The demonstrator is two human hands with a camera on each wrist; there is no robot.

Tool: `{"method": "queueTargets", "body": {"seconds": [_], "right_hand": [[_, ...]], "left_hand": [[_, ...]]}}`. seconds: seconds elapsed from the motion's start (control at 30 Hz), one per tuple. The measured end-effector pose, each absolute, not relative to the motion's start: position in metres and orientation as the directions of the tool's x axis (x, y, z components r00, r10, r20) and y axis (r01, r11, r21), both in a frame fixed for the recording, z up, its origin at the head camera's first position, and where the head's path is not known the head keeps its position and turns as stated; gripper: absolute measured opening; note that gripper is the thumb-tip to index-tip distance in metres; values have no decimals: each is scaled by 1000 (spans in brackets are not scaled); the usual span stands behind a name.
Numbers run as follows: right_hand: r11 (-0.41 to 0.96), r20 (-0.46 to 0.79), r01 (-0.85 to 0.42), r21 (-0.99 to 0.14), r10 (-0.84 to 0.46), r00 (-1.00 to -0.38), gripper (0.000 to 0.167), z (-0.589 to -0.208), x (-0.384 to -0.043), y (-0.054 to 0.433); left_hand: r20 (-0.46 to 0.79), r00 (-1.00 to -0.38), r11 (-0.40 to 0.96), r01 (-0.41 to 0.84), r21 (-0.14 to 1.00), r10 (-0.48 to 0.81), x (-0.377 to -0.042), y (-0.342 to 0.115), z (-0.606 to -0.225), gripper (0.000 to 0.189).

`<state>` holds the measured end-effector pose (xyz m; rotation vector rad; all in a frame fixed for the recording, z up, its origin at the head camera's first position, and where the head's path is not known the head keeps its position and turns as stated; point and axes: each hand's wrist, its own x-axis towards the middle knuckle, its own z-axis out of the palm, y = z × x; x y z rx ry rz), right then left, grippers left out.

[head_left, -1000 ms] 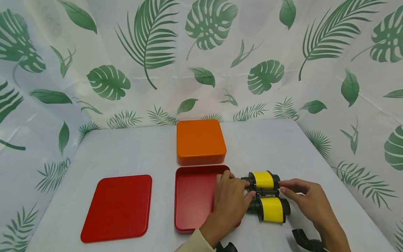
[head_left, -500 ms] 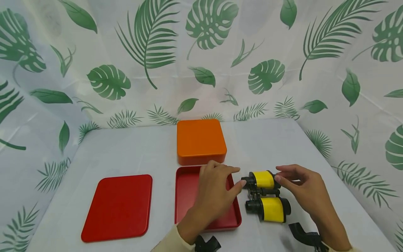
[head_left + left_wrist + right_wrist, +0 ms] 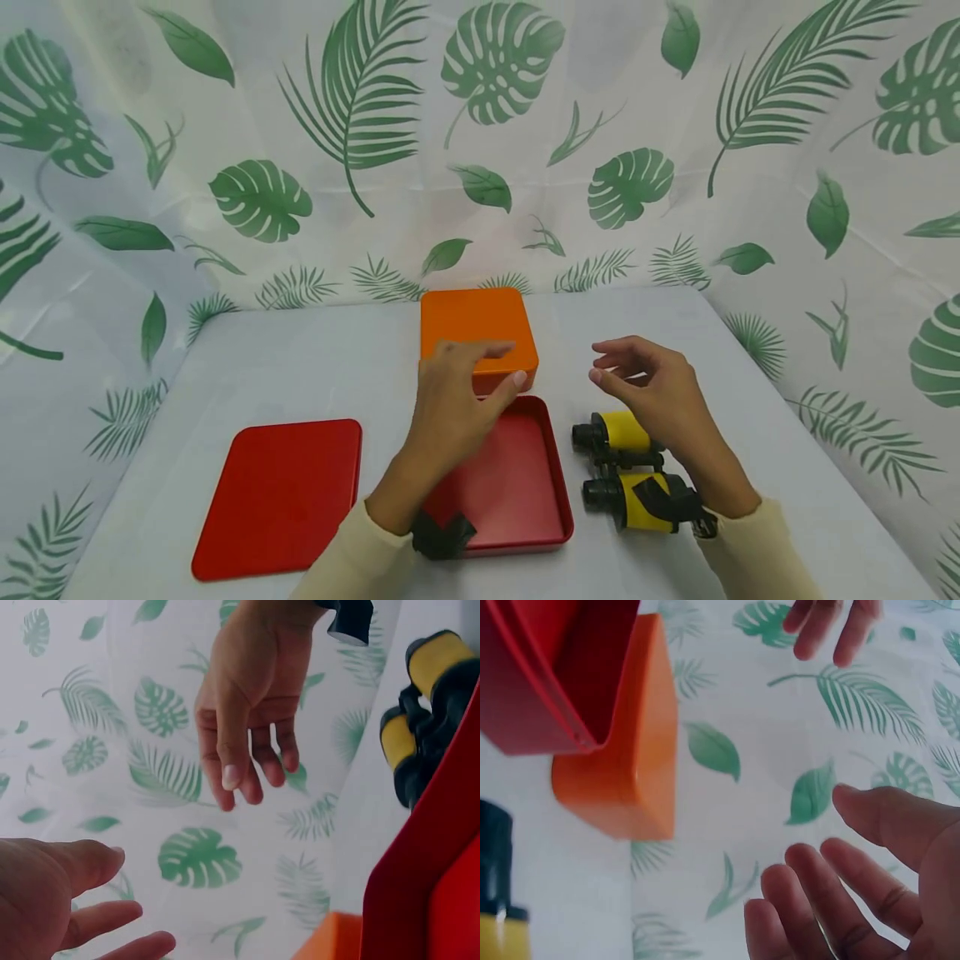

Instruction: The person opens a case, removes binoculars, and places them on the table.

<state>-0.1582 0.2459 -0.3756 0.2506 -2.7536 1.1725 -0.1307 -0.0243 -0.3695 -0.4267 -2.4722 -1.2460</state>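
Note:
My left hand hovers over the red box, its thumb and fingers spread apart with nothing between them. In the head view my right hand is raised above the binoculars, which are yellow and black and lie on the table right of the box. Nothing is in that hand either; its fingers are relaxed. The forearm and a black wrist strap hide part of the binoculars. Behind the red box an orange box stands near the wall. Both hands also show in the left wrist view, apart from each other.
A flat red lid lies on the white table at the left. A white curtain printed with green leaves stands behind the table and along both sides.
My left hand has left the binoculars and moved left and up over the red box. My right hand has risen away from the binoculars, up and to the left. The binoculars stay in place.

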Motion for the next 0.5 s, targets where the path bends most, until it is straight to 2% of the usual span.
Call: {"method": "queueTargets", "body": {"seconds": [0.5], "right_hand": [[629, 166, -208, -749, -125, -978, 46, -373, -209, 210]], "left_hand": [[344, -938, 584, 252, 772, -49, -177, -79, -383, 42]]}}
